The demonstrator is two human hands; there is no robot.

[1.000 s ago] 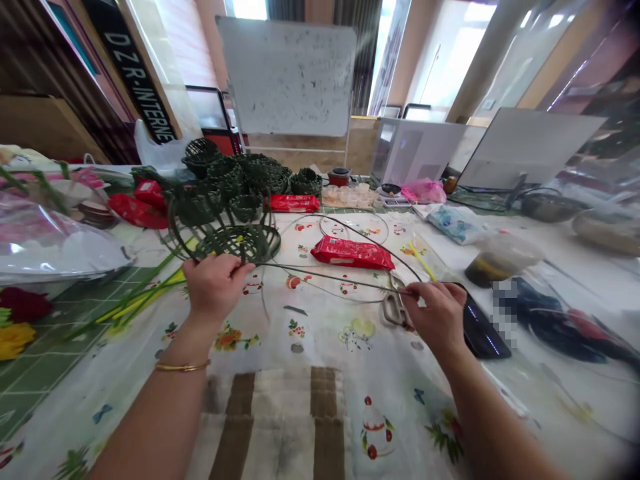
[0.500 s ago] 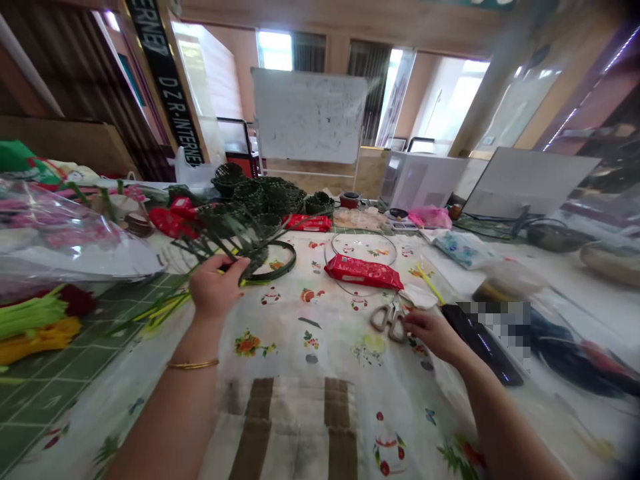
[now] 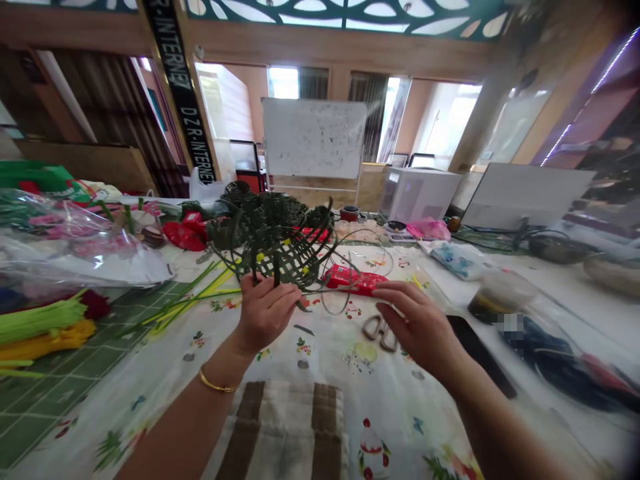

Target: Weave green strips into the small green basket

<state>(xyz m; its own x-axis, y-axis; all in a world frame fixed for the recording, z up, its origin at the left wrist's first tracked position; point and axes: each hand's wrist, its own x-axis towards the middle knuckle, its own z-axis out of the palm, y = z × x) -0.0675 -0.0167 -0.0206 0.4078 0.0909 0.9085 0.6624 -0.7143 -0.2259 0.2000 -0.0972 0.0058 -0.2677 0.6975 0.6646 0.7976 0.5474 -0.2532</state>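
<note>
My left hand [image 3: 265, 312] is closed on the rim of a half-woven dark green basket [image 3: 277, 250], held up off the table with loose green strands sticking out. My right hand [image 3: 417, 323] hovers to the right of it with fingers stretched out toward a trailing green strand [image 3: 345, 260]; it holds nothing that I can see. Scissors [image 3: 380, 331] lie on the flowered tablecloth [image 3: 320, 373] just below my right hand. A red packet [image 3: 353, 279] lies beyond the fingers.
Several finished green baskets [image 3: 240, 193] stand at the back. Bundles of green and yellow strips [image 3: 40, 327] and a clear plastic bag [image 3: 70, 247] lie at the left. A black device [image 3: 480, 340], bowls and bags crowd the right side. A whiteboard [image 3: 314, 139] stands behind the table.
My left hand lifted the basket off the table and brought it toward the middle. My right hand left the scissors, rose and opened toward the strand.
</note>
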